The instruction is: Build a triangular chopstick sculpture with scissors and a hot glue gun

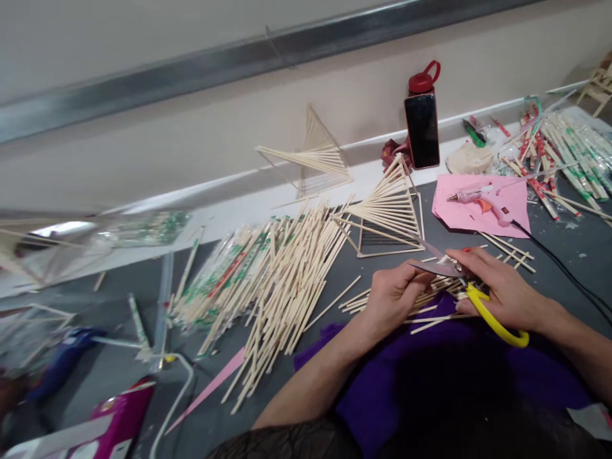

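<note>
A pair of scissors with a yellow handle (pixel 497 320) is in my right hand (pixel 500 287), which is closed around it near the pivot. Its metal blades (pixel 433 268) are spread and point left. My left hand (pixel 394 292) is closed, its fingertips against the lower blade; whether they pinch the blade or something small beside it is hidden. Under and between my hands lie loose wooden sticks (pixel 433 320), partly over purple cloth (pixel 382 382). Just beyond them stands a twisted frame of sticks (pixel 389 207).
A pink glue gun (pixel 488 201) rests on pink paper (pixel 444 191), its cord running right. Many loose chopsticks (pixel 291 287) and wrapped ones (pixel 220 274) lie left. A phone (pixel 423 131) leans against a red-capped bottle (pixel 423 80). A blue glue gun (pixel 64 360) is far left, near another person's blurred hand (pixel 12 395).
</note>
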